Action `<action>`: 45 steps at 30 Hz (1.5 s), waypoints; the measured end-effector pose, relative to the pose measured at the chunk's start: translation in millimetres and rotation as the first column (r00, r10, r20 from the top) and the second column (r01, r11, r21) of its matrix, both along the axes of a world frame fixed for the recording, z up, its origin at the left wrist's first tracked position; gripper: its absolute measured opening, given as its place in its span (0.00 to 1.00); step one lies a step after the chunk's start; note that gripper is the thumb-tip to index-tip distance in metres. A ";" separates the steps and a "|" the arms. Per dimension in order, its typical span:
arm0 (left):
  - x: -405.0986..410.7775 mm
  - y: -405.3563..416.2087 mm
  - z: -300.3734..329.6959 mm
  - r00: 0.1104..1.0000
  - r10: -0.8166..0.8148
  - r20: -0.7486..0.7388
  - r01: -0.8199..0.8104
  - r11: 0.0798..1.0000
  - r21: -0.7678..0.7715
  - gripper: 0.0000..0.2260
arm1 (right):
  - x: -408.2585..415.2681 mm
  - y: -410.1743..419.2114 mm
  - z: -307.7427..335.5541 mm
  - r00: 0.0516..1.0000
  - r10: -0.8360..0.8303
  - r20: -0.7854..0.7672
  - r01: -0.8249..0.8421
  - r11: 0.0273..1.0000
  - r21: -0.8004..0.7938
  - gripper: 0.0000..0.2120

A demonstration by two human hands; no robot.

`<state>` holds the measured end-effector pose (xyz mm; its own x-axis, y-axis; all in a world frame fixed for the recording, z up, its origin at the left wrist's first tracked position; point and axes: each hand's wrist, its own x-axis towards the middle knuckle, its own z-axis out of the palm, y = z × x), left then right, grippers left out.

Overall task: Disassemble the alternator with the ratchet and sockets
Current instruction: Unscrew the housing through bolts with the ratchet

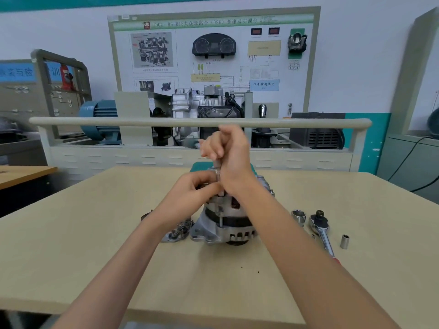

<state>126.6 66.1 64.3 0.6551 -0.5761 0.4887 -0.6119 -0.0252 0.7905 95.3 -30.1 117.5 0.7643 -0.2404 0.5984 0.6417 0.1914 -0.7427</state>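
My right hand [229, 148] holds a narrow grip round a driver [217, 170] standing upright on the alternator [228, 222]. My left hand [192, 193] pinches its lower shaft. The ratchet [322, 231] lies on the tabletop [95, 233].

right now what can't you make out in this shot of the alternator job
Head view only:
- Bolt under the tool: hidden by the left hand and right hand.
- Top of the alternator: covered by both hands.
- Ratchet handle end: behind the right forearm.
- Removed part left of the alternator: half behind the left wrist, blurred.
- Small socket size marking: too small.
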 end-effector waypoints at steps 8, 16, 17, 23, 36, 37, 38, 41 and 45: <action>-0.8 1.6 0.8 0.996 0.059 0.061 -0.058 0.998 -0.025 0.11 | -3.6 16.9 -31.8 0.579 -0.673 0.460 0.813 0.428 -0.395 0.16; -4.0 -1.4 2.4 0.995 0.084 0.052 -0.083 0.996 -0.015 0.08 | -8.9 25.7 -10.0 0.849 -0.487 0.204 0.527 0.808 -0.265 0.17; -3.7 -1.7 0.8 0.998 0.060 0.031 -0.060 0.998 -0.011 0.06 | -8.1 19.7 -4.4 0.940 -0.323 0.108 0.339 0.916 -0.213 0.18; -5.4 0.9 -1.1 0.999 -0.007 0.047 0.007 1.000 -0.007 0.04 | -3.6 0.7 -2.9 0.998 0.046 0.036 -0.046 0.999 0.006 0.25; -3.2 -0.4 -0.1 0.998 0.050 0.046 -0.049 0.998 -0.026 0.17 | -4.5 12.6 -12.6 0.787 -0.570 0.237 0.617 0.719 -0.320 0.17; -2.9 0.0 -0.5 0.999 0.016 0.031 -0.015 0.999 -0.030 0.13 | -4.2 8.8 -7.0 0.898 -0.414 0.151 0.439 0.872 -0.217 0.19; -2.1 0.4 -0.9 1.000 -0.005 0.019 0.006 0.999 -0.033 0.09 | -2.3 4.8 -2.7 0.965 -0.248 0.082 0.255 0.962 -0.101 0.23; -0.6 1.2 -1.9 1.000 -0.010 0.008 0.010 0.998 -0.054 0.06 | 3.2 -9.3 2.4 0.984 0.179 -0.005 -0.175 0.965 0.196 0.30; -3.6 0.6 0.0 1.000 0.002 0.005 -0.002 0.999 -0.039 0.07 | -0.4 0.7 -6.9 0.995 -0.072 0.072 0.068 0.996 0.054 0.26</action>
